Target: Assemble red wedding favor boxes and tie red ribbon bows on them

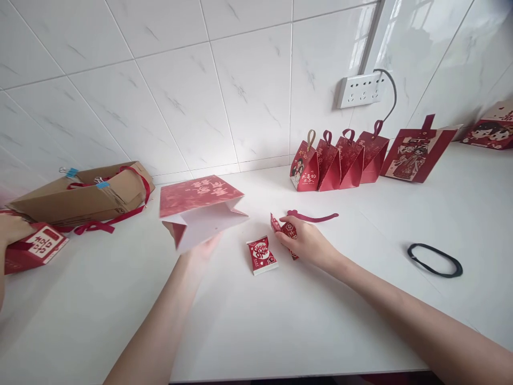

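- Holding box [202, 199] from below in left hand [205, 248], mid-scene above table [240, 331]; tilted with mouth toward near side, likely to keep inside visible. Cannot tell finger spread, hidden and blurred.
- Gripping packets [289, 231] narrowly in right hand [306, 243], right of box; probably bunched for one-handed hold. Cannot tell exact count.
- Note loose packet [262, 255] flat between hands, likely for short reach.
- Note strap [315, 217] just beyond right hand, probably set aside.
- Note upright boxes [329, 168] lined up far right, likely to save room.
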Demonstrator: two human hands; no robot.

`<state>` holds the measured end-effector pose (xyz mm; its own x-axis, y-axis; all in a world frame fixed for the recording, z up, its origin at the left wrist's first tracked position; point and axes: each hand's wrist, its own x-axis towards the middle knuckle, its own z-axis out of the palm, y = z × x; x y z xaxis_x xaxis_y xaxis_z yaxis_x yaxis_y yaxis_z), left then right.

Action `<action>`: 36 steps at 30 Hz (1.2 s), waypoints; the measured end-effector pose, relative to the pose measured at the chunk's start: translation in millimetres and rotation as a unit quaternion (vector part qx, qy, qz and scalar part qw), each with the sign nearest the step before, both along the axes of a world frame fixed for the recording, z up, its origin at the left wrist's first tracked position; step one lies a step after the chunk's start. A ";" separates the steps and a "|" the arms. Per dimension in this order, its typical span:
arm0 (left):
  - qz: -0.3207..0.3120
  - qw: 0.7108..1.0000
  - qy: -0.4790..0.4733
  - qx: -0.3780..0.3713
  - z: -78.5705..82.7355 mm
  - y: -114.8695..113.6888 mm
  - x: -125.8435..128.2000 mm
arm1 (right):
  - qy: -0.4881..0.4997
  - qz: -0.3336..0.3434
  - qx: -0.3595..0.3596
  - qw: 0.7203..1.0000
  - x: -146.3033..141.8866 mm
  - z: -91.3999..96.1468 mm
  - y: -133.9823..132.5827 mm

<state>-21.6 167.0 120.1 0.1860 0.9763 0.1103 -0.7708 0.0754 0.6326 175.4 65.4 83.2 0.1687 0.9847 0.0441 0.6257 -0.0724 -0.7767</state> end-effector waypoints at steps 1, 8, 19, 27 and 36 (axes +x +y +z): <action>0.040 0.998 0.014 0.035 -0.7 -0.3 0.4 | -0.024 0.001 0.017 1.000 -0.5 -0.3 -0.7; 0.358 0.758 0.218 0.499 -3.5 -7.1 4.1 | 0.014 -0.043 0.221 0.974 6.8 2.6 -6.2; 0.216 0.519 0.404 0.722 -31.0 -16.1 16.0 | 0.234 0.130 0.214 0.940 -5.7 16.0 -17.1; 0.199 0.509 0.440 0.713 -30.8 -17.6 14.6 | 0.245 0.104 0.206 0.942 -5.8 12.6 -12.9; 0.182 0.509 0.443 0.715 -30.0 -16.0 13.7 | 0.269 0.100 0.180 0.941 -4.8 11.5 -11.9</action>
